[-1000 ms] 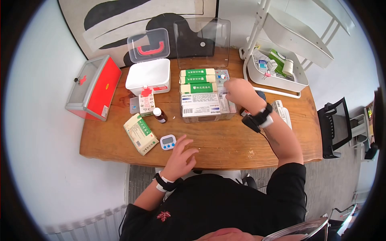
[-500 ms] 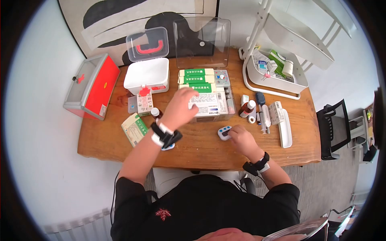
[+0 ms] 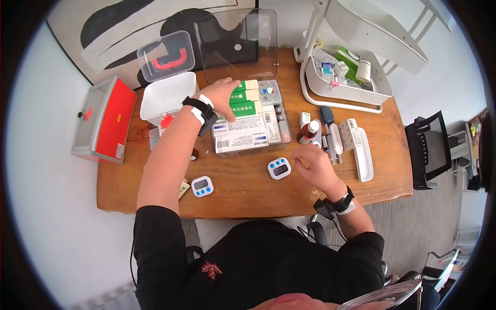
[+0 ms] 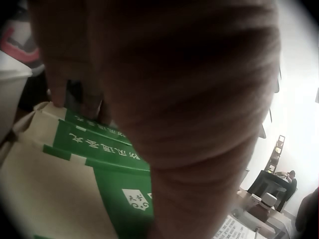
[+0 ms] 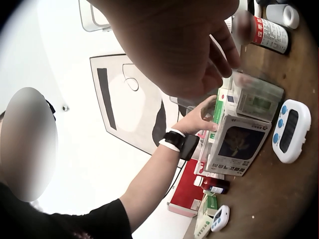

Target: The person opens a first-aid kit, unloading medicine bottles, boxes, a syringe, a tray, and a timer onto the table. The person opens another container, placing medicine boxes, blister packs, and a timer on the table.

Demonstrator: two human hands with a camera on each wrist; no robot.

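Observation:
My left hand reaches over the left side of a clear bin, thumb and fingers spread across a row of green-and-cream medicine boxes. In the left wrist view its fingertips lie at the farther boxes. A white medicine box lies in front of the row. My right hand hovers over the table with loosely bent fingers, holding nothing. Left of it lies a white timer with blue buttons; behind it stands a brown bottle with a white cap.
A white box with its clear lid raised and a red case stand left. Another timer lies near the front edge. A glucose-meter-like dark device, a white tray and a cart bin are right.
My left hand has moved from the table's front up to the boxes in the bin. My right hand has left the bin, touched the right timer, and now stands apart from it. The view has shifted slightly.

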